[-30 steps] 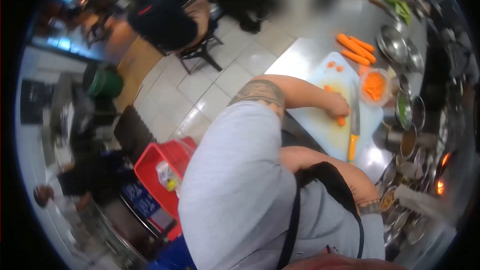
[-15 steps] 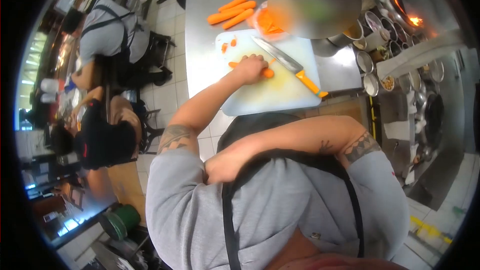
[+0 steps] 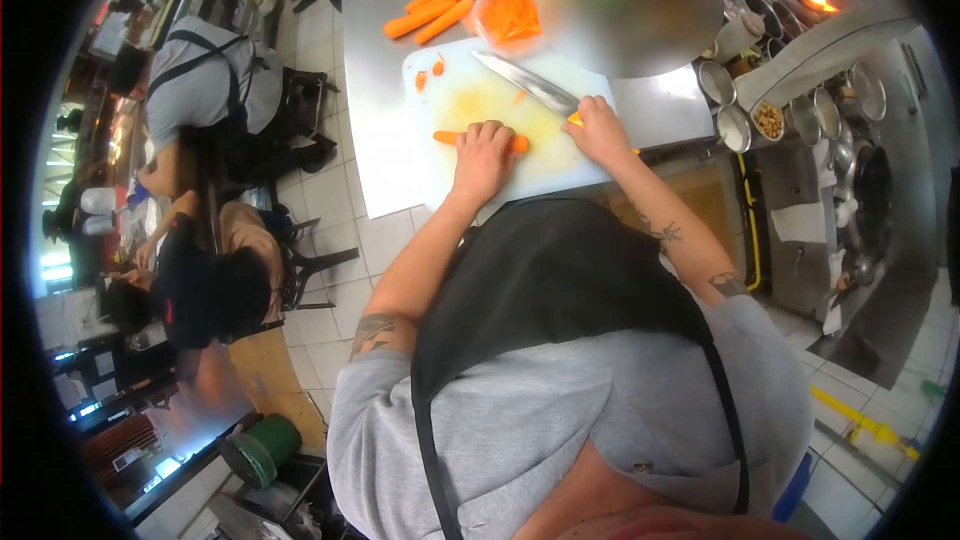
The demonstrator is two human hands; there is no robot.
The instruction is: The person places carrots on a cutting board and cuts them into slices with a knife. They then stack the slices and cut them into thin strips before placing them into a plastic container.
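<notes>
My left hand (image 3: 483, 160) is closed over a peeled carrot (image 3: 521, 143), pressing it against the white cutting board (image 3: 570, 168). The carrot lies crosswise, its two ends showing on either side of my fingers. My right hand (image 3: 602, 130) is wrapped around the yellow handle of a chef's knife (image 3: 530, 83). The knife lies slanted on the board, its blade pointing to the far left. Small carrot ends (image 3: 437, 67) sit near the board's far left corner.
Several whole carrots (image 3: 435, 8) and a container of shredded carrot (image 3: 511, 16) lie beyond the board. A blurred round shape (image 3: 640, 10) covers the far right. Pots of ingredients (image 3: 768, 120) and a flame (image 3: 820, 2) are to the right. Co-workers (image 3: 215, 75) are at left.
My right hand has come away from my left side and taken hold of the knife handle. My left hand stays on the carrot. The view has shifted slightly.
</notes>
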